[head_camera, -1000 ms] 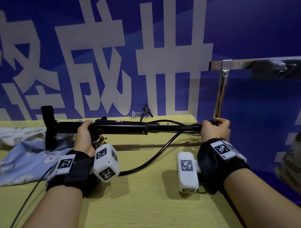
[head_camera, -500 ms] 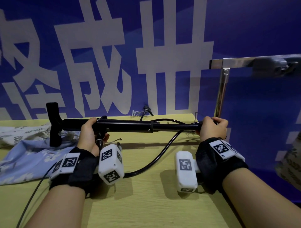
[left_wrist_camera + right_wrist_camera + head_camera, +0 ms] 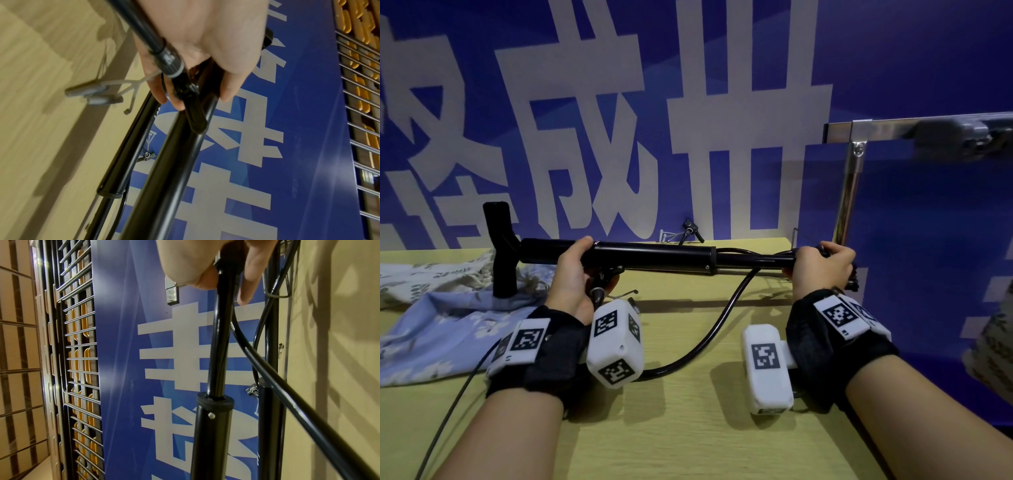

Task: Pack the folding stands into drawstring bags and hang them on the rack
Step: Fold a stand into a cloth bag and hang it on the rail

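A blue floral drawstring bag (image 3: 445,329) lies flat on the table (image 3: 688,428) at far left. The left hand (image 3: 571,274) curls round the black folding stand (image 3: 654,255), held level above the table. The right hand (image 3: 818,267) grips its thinner end, seemingly below the rack (image 3: 914,130).

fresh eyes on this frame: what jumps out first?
The long black stand, held level above the table with the left hand gripping its thick tube and the right hand gripping the thin end. Next, the blue wall with huge pale characters filling the background. Then the flowered blue bag lying crumpled at the table's left, and the metal rack at the right.
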### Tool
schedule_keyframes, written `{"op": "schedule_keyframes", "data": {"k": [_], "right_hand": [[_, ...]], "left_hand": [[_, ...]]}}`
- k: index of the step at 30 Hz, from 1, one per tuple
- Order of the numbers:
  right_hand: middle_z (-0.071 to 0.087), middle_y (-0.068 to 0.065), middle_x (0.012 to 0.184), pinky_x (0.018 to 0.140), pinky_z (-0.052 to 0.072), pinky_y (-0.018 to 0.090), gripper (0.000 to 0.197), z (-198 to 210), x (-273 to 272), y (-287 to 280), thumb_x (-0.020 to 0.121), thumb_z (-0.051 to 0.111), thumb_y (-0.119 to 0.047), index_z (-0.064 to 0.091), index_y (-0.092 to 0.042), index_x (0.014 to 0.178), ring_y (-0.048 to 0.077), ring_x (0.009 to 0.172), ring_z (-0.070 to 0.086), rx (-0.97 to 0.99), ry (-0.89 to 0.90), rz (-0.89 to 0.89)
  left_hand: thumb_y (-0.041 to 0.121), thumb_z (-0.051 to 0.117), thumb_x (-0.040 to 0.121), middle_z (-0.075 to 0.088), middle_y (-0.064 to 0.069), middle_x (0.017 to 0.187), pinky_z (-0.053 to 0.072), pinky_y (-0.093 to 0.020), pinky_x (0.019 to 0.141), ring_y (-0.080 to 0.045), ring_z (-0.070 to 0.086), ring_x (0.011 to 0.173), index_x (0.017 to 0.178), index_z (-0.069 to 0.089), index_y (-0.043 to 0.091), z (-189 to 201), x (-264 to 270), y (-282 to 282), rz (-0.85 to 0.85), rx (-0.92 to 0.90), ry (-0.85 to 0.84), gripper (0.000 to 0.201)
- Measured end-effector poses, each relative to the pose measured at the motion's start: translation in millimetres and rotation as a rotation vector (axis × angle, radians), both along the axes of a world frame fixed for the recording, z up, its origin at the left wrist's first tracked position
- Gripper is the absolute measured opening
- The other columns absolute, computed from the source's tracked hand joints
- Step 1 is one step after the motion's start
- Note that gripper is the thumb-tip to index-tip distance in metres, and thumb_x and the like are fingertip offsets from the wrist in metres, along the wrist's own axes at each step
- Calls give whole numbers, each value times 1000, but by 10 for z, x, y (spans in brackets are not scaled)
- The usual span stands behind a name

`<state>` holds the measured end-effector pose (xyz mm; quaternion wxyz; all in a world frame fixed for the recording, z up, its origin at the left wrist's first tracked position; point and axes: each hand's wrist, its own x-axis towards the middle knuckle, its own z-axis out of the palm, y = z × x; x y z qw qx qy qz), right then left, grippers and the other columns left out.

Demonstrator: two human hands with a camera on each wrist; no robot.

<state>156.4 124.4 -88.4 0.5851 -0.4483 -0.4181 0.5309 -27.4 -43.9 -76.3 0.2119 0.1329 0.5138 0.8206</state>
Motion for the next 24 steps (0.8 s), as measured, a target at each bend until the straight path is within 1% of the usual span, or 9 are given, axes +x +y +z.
{"op": "schedule_keyframes", "data": {"k": [4,8,11,14,17,18,20,22,24], "right_hand": [[43,6,127,87,50,40,28,6,11,-2,82,47,-2,41,-22,101,19,88,49,11,-21,25],[43,5,124,80,47,36,23,21,30,-11,84,45,-6,41,-22,100,20,87,48,24,-38,30],[43,4,122,78,47,35,20,34,21,-18,86,44,-8,41,-22,99,19,86,48,25,-37,25],[43,3,119,83,52,40,18,44,14,-18,87,45,-8,42,-21,98,20,88,51,33,-22,28],[42,2,116,81,52,38,17,42,3,-11,87,44,-8,42,-21,99,20,88,51,37,-31,34],[41,2,114,82,52,39,17,43,-7,-18,87,44,-9,42,-21,98,21,90,53,40,-26,44],[40,0,112,83,53,46,18,41,-38,-40,85,44,-8,43,-21,97,26,94,56,45,-14,66],[40,0,111,82,53,49,18,41,-65,-60,85,45,-8,43,-21,97,28,95,57,44,9,74],[39,0,110,83,53,50,17,41,-83,-75,84,45,-8,44,-21,96,29,95,56,45,18,78]], "left_hand": [[29,48,95,56,-2,79,44,-29,71,-14,54,67,77,50,17,-3,-6,-21,-2,2,-16,22],[29,48,95,56,-1,79,45,-30,72,-14,54,68,77,50,17,-8,-14,-36,-6,4,-21,21],[29,48,95,56,-2,80,45,-30,73,-15,54,69,77,51,17,-12,-24,-42,-13,-1,-24,22],[29,47,95,56,-2,79,45,-30,72,-15,54,67,77,51,17,-16,-34,-47,-17,-1,-30,22],[29,47,95,57,-2,79,45,-30,72,-15,54,67,77,51,17,-13,-34,-48,-19,1,-34,22],[29,48,95,57,-2,79,45,-30,73,-15,54,67,78,51,17,-10,-31,-43,-24,3,-33,22],[30,48,95,57,-2,80,46,-29,73,-14,54,66,80,51,16,-4,-15,-25,-40,12,-33,20],[30,48,95,56,-2,77,45,-28,71,-13,55,59,80,50,15,7,1,-2,-58,26,-33,21],[29,49,94,56,-3,75,45,-28,71,-11,54,49,80,50,15,13,13,17,-77,40,-39,21]]}}
